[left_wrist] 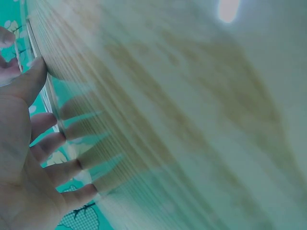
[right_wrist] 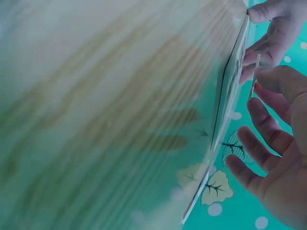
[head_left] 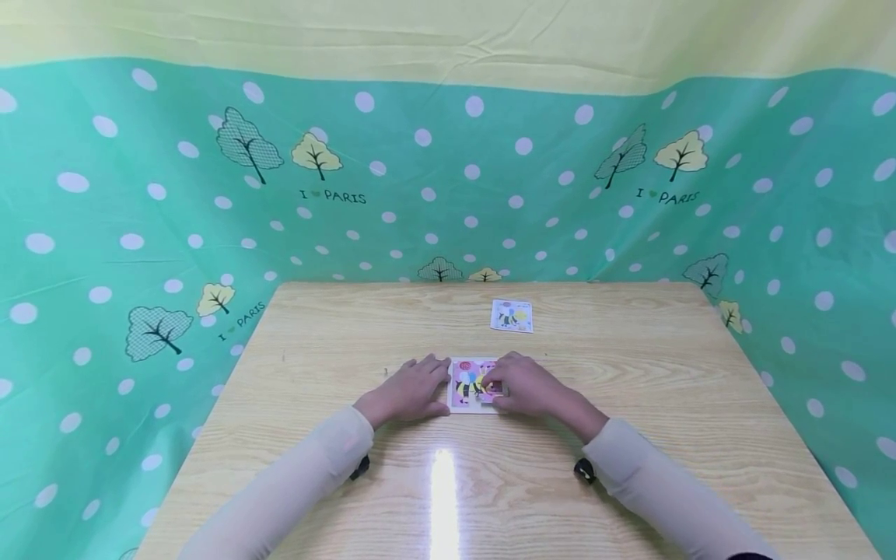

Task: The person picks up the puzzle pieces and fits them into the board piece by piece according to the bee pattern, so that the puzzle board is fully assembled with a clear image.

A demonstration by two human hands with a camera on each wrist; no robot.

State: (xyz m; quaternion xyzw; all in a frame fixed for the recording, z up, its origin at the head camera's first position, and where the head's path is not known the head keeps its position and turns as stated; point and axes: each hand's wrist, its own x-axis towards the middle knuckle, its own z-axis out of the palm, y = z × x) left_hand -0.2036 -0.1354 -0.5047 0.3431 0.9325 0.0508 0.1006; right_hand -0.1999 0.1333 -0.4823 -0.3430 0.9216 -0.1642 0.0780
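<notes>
A flat board with a bee picture on pink lies on the table between the two hands. My left hand rests at its left edge, fingers spread and fairly straight; in the left wrist view the thumb and fingertips touch the board and tabletop. Over the board's right part, my right hand pinches a small thin puzzle piece. Seen edge-on in the right wrist view, that puzzle piece sits between thumb and index finger, tilted and apart from the board. The piece's printed face is mostly hidden.
A second bee picture card lies behind the board, slightly to the right. The wooden table reaches back to a green dotted cloth. A bright glare strip marks its front. Black wrist cameras hang under the sleeves.
</notes>
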